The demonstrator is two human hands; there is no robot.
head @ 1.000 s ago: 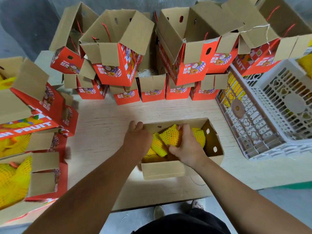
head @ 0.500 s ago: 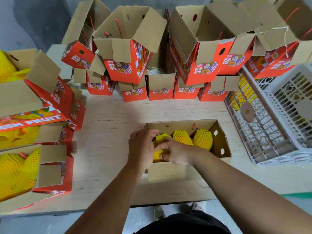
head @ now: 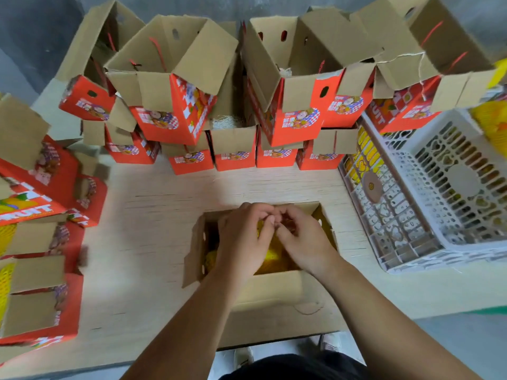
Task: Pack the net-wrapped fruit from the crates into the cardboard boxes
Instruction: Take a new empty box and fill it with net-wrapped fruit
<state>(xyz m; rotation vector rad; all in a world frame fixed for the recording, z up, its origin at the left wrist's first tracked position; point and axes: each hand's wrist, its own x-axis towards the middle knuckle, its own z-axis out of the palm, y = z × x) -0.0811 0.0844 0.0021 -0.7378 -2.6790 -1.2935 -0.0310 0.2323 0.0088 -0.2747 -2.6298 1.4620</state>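
head view: yellow net-wrapped fruit [head: 270, 256] fills the open box [head: 267, 290]; both hands' grip state unclear.

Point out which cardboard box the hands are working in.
The open box lying alone at the near table edge, yellow net-wrapped fruit inside; the others stand stacked behind or left.

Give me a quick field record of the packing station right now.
box in work: open box at table centre
contents: yellow netted fruit, mostly hidden by the hands
left hand: over the box, fingers curled; grip unclear
right hand: over the box, fingertips meeting the left's; grip unclear
crate: white, at right
empty boxes: stacked at the back
filled boxes: at left
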